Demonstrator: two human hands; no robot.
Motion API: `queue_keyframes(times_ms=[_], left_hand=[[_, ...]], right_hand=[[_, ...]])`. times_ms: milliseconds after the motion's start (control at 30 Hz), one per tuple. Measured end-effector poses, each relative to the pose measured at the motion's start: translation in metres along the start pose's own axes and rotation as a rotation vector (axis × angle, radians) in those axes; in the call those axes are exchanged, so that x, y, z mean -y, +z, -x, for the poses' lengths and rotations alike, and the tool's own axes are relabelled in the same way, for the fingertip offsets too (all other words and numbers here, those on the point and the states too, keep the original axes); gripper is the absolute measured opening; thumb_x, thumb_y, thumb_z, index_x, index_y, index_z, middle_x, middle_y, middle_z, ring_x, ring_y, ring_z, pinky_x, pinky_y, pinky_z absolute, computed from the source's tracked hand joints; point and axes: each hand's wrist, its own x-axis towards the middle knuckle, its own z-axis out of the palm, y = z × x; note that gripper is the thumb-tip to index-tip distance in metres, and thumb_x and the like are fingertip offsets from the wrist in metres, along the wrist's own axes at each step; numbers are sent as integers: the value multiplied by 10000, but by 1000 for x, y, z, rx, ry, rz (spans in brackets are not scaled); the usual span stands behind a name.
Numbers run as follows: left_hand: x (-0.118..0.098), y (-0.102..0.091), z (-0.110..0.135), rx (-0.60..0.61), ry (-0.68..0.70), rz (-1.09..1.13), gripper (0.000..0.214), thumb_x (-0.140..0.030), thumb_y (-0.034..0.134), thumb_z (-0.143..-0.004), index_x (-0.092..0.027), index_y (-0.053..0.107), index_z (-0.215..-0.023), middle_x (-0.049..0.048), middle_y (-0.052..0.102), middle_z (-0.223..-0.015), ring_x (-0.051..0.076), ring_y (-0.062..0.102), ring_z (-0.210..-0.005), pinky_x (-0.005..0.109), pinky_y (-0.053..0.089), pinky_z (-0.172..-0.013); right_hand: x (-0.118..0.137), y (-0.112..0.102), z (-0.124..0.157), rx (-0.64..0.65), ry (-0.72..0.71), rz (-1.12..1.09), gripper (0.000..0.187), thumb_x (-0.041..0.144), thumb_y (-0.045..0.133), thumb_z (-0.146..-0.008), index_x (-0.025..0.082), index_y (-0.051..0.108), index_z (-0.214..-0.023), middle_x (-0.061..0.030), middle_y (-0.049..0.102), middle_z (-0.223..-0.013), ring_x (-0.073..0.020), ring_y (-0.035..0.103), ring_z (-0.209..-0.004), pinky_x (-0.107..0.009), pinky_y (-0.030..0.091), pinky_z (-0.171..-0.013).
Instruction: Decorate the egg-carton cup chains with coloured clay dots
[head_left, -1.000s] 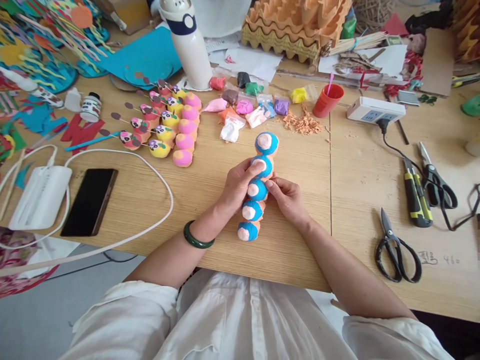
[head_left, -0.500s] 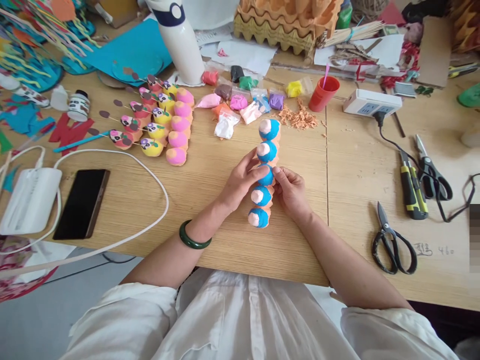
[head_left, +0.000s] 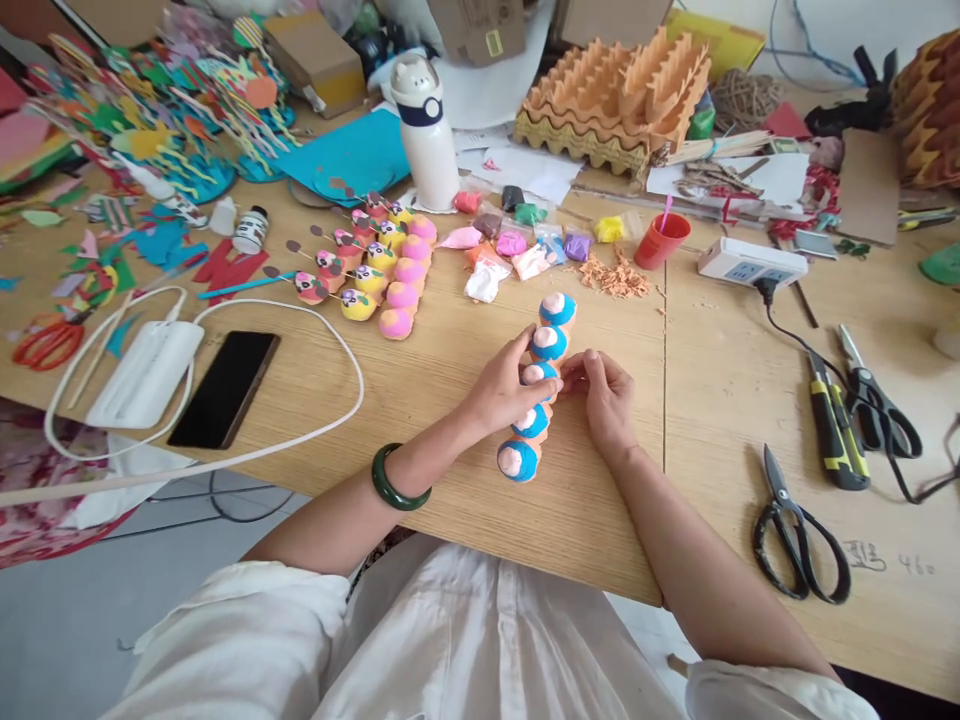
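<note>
Left fingers (head_left: 517,349) pinch blue-topped egg-carton strip (head_left: 550,344); right fingers (head_left: 597,374), beside it: grip unclear (thumb overpressure may dent domes (head_left: 531,421)).

Wooden table (head_left: 420,385) above grey floor (head_left: 199,570)

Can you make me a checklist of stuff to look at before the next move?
1. Left hand holding the bumpy strip: ok.
2. Right hand touching the strip: cannot tell; its fingertips are right by the edge.
3. Pale pink on all five blue bumps: ok.
4. Nearest scissors away from both hands: ok.
5. Orange shavings tidied up: not ok, scattered on the table.
6. Red cup upright: ok.
</note>
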Motion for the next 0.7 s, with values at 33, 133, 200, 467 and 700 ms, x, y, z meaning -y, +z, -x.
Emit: queue_keyframes(times_ms=[33, 133, 200, 467, 700], left_hand=[[-1, 0, 2, -21, 19, -17, 842, -307, 861, -807, -167, 570, -1584, 180, 738, -1433, 364, 715, -1291, 537, 552, -1180], [3, -2, 7, -89, 87, -81, 961, -326, 886, -798, -135, 502, -1658, 229, 637, -1586, 392, 663, -1401, 543, 506, -1251], [8, -2, 10, -87, 111, -111, 999, -351, 895, -800, -110, 479, -1675, 252, 608, -1615, 408, 615, -1476, 545, 471, -1289], [16, -13, 22, 112, 190, -420, 903, -415, 823, -909, -117, 466, -1683, 227, 561, -1695, 367, 564, -1572, 509, 518, -1278], [19, -93, 5, -528, 170, -937, 519, -285, 690, -985, -95, 694, -1467, 224, 617, -1624, 384, 546, -1564, 536, 428, -1345]], right_hand=[[0, 1, 1, 39, 23, -28, 564, 794, 735, -910, 241, 725, -801, -23, 720, -798, -173, 670, -656, -341, 597, -609], [-2, 5, 4, 139, 87, -112, 579, 802, 794, -845, 285, 746, -1101, -28, 779, -1010, -224, 759, -881, -378, 670, -727], [-3, 10, 6, 169, 67, -83, 659, 760, 851, -815, 309, 701, -1272, -54, 799, -1189, -253, 771, -1061, -412, 679, -861], [-11, 18, 8, 16, -1, 219, 791, 707, 837, -832, 231, 607, -1421, 23, 696, -827, -203, 651, -765, -370, 518, -708], [-9, 20, 3, -29, -10, 316, 778, 623, 824, -819, 182, 637, -1433, 77, 549, -685, -187, 537, -674, -369, 448, -662]])
